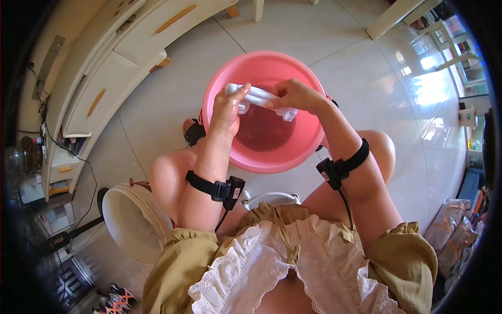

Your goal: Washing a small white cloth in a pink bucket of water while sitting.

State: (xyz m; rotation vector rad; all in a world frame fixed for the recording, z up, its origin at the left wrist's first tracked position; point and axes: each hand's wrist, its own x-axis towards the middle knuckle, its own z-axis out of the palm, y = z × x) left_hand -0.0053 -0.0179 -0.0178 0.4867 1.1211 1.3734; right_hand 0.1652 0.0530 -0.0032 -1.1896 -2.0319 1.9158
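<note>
A wet white cloth (257, 96) is stretched between my two hands, above a pink plastic bucket (270, 167). My left hand (227, 108) looks wet and grips the cloth's left end, with the thumb lying across it. On the other end, my right hand (298, 96) pinches the cloth between thumb and fingers. A loose fold of cloth hangs below the right fingers. Water (266, 131) stands in the bottom of the bucket. The cloth's exact kind cannot be made out.
A white bucket (129, 223) stands at my left, near a black pole. A cream drawer cabinet (98, 78) runs along the left side. Bags (451, 231) lie at the right edge. Cabled straps (206, 184) sit around both forearms. My knees flank the pink bucket on a tiled floor (157, 98).
</note>
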